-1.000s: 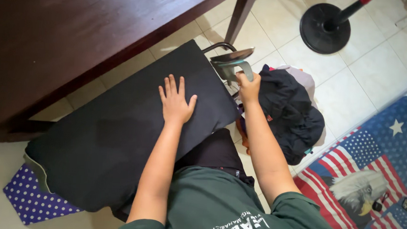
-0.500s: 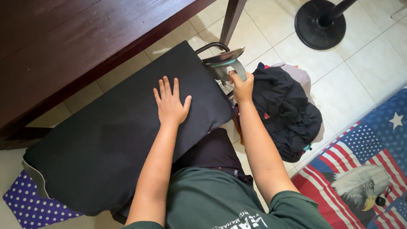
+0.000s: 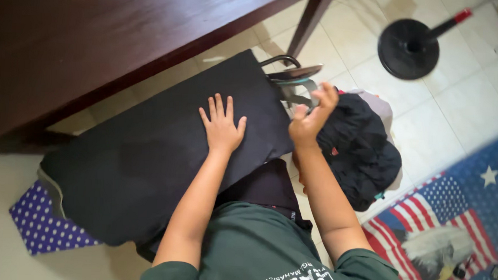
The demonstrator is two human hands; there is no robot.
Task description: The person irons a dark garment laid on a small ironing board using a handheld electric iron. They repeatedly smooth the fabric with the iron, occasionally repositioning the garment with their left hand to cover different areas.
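Note:
A black cloth (image 3: 147, 158) lies spread flat over a board on the floor. My left hand (image 3: 223, 125) rests palm down on it, fingers apart. My right hand (image 3: 310, 116) grips the handle of a clothes iron (image 3: 294, 80) at the board's far right end, beside a curved metal rest. The iron is tilted, with its soleplate facing away from me.
A pile of dark clothes (image 3: 360, 147) lies on the tiled floor to the right. A dark wooden table (image 3: 97, 32) stands beyond the board. A round black stand base (image 3: 407, 49) sits at the upper right. A star-and-stripe mat (image 3: 452, 221) and purple dotted fabric (image 3: 38, 220) lie nearby.
My right hand has closed around the iron's handle and tipped the iron up a little. My left hand stays flat on the black cloth.

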